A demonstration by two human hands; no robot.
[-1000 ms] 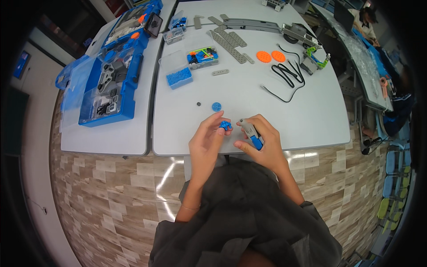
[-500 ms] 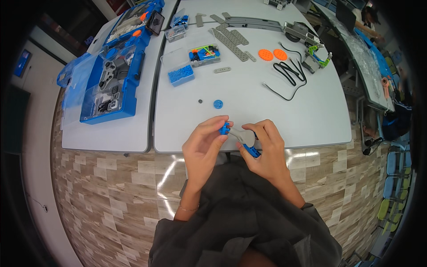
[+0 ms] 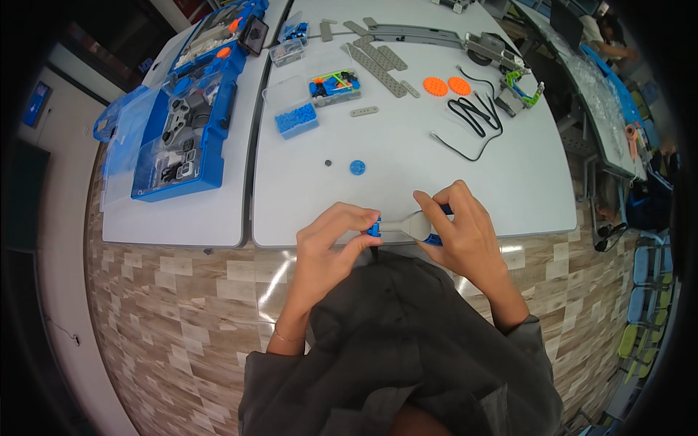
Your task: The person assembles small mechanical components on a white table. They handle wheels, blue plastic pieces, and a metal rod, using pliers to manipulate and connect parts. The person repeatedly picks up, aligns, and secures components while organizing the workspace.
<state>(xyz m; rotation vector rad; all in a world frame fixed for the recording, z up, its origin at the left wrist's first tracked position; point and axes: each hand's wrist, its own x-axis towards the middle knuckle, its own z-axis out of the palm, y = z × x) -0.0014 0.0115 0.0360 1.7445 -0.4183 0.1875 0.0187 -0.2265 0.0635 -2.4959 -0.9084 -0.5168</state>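
Note:
Just over the table's front edge, my left hand (image 3: 336, 243) pinches a small blue building-kit piece (image 3: 374, 227) between thumb and fingertips. The narrow grey neck of a grey-and-blue piece (image 3: 416, 226) meets that blue piece, lying almost level between my hands. Its broad grey end is in my right hand (image 3: 465, 232), fingers bent round it and the index finger raised. Blue parts show at that end, partly hidden by the fingers. Beyond my hands, a blue disc (image 3: 357, 168) and a small dark round piece (image 3: 328, 163) lie on the white table (image 3: 291, 211).
Open boxes of blue pegs (image 3: 297, 120) and mixed parts (image 3: 334, 87) stand ahead. Grey perforated beams (image 3: 378, 69), orange gears (image 3: 435, 86), a black cable (image 3: 472, 120) and a wheeled build (image 3: 494, 54) lie farther off. A blue case (image 3: 211, 163) occupies the left table.
The grey-and-blue piece has turned from slanting to nearly level. My right hand has shifted right, its index finger lifting. My left fingers have closed tighter on the small blue piece.

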